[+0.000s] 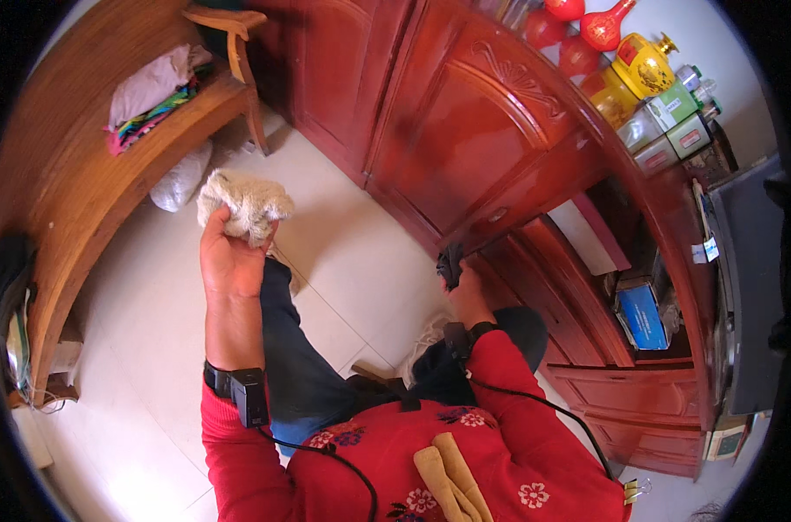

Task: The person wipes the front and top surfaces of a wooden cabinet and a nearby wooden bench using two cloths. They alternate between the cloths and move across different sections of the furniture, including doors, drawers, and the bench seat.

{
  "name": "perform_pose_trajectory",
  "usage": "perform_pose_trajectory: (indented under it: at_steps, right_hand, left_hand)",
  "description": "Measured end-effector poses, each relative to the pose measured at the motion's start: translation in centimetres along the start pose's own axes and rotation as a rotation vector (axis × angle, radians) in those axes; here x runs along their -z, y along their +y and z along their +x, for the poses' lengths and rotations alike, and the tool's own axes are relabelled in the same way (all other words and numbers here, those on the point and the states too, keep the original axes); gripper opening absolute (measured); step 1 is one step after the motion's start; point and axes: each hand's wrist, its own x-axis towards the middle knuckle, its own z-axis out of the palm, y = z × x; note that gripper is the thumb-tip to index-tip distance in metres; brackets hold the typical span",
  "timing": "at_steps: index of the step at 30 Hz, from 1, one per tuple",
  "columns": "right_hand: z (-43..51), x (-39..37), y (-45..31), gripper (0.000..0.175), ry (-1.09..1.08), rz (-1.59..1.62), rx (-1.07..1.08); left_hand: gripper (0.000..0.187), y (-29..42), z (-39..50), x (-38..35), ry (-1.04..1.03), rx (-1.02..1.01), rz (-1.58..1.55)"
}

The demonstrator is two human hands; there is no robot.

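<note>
My left hand (233,254) is raised palm up over the floor, with a crumpled cream fluffy cloth (245,201) held between thumb and fingers. My right hand (467,292) grips a bunched dark cloth (449,264) close to the lower part of the red wooden cabinet door (461,137); some of its fingers are hidden. Whether the dark cloth touches the cabinet cannot be told. Both wrists wear black straps with small devices and cables.
At left stands a wooden bench (134,156) with folded fabrics (154,91) on it and a plastic bag (183,176) beneath. Bottles and boxes (673,104) line the cabinet top. A blue box (642,316) sits in an open compartment, near a dark screen (758,293).
</note>
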Motion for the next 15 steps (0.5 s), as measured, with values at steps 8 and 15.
perform_pose_trajectory:
  at_steps: [8, 15]
  right_hand:
    - [4.7, 7.1, 3.3, 0.041, -0.023, -1.107, 0.811]
    - [12.9, -2.9, 3.3, 0.026, -0.149, -1.488, 0.925]
  left_hand:
    - [0.049, -0.8, 1.8, 4.4, -0.067, 0.119, -0.128]
    - [0.053, 0.6, 1.2, 5.1, 0.03, 0.149, -0.255]
